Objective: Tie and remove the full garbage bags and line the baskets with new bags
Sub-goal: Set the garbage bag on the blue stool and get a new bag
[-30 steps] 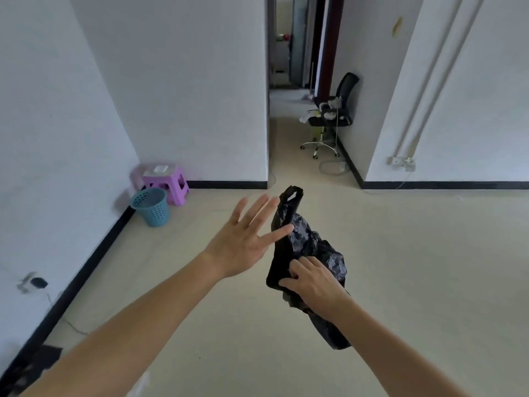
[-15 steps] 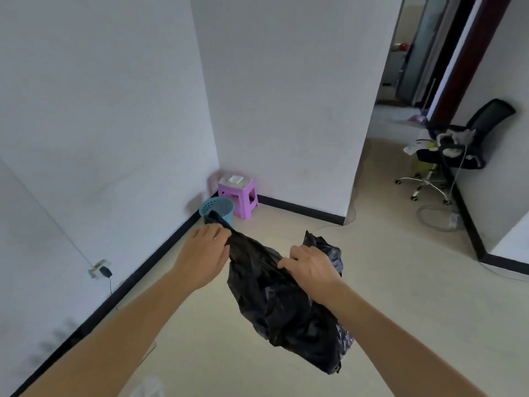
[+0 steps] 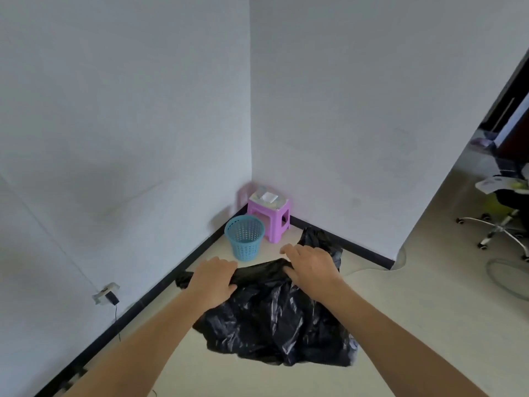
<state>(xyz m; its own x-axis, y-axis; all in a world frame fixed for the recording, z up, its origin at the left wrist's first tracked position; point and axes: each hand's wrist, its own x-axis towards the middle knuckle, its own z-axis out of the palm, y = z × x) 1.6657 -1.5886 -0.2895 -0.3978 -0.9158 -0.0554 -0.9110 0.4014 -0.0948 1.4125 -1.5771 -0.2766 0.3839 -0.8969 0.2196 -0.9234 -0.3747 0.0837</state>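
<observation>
A crumpled black garbage bag hangs in front of me, stretched between both hands along its top edge. My left hand is closed on the bag's left end and my right hand grips its right end. Beyond the hands, a blue mesh waste basket stands upright on the floor in the room's corner, with no bag visible in it. The bag's lower part sags below my forearms.
A purple plastic stool with a white item on top stands behind the basket against the wall. A wall socket with a plug is low on the left wall. An office chair's wheeled base is at the right.
I have turned left and come closer to the corner. My hands have moved apart, spreading the bag wider between them; the basket now looks nearer and more central.
</observation>
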